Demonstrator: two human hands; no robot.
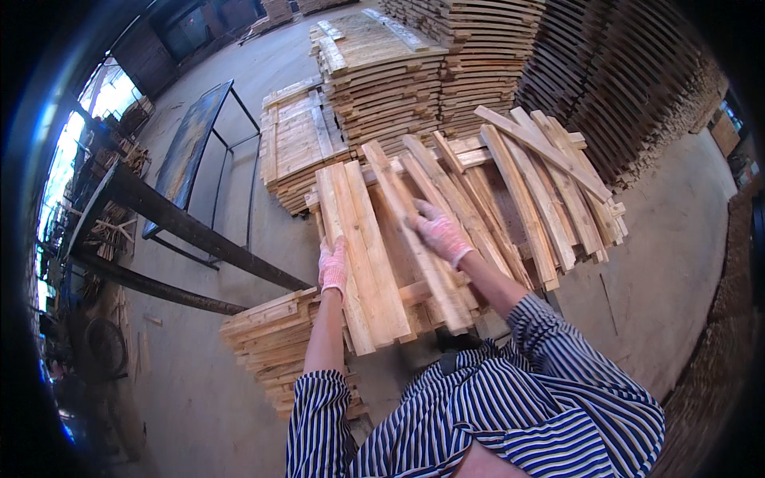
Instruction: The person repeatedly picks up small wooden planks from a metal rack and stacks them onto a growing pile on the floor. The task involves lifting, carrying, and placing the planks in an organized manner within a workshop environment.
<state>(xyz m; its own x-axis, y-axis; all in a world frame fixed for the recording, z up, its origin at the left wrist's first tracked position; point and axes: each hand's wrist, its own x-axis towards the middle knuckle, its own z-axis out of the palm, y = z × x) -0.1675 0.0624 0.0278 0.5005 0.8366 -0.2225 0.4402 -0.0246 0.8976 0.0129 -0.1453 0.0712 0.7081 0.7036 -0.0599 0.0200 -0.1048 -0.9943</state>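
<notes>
My hands wear pinkish-white knit work gloves. My left hand point(333, 267) lies against the outer left edge of the wooden boards point(362, 255), its fingers stretched out along the edge. Those boards lie side by side over crosswise battens on a stack in front of me. My right hand point(441, 233) is closed around a narrow plank point(402, 211), just right of the boards and a little apart from them. The plank lies at a slant, and its near end is blurred by motion. Further right, several loose planks point(518, 199) rest unevenly, one crossing over the others.
A low wood stack point(271, 338) stands at the near left. Beside it is a dark metal frame point(207, 227), with a long metal-legged table point(191, 139) beyond. Tall board stacks point(390, 88) rise at the back; a dark slatted stack point(606, 88) stands at the right.
</notes>
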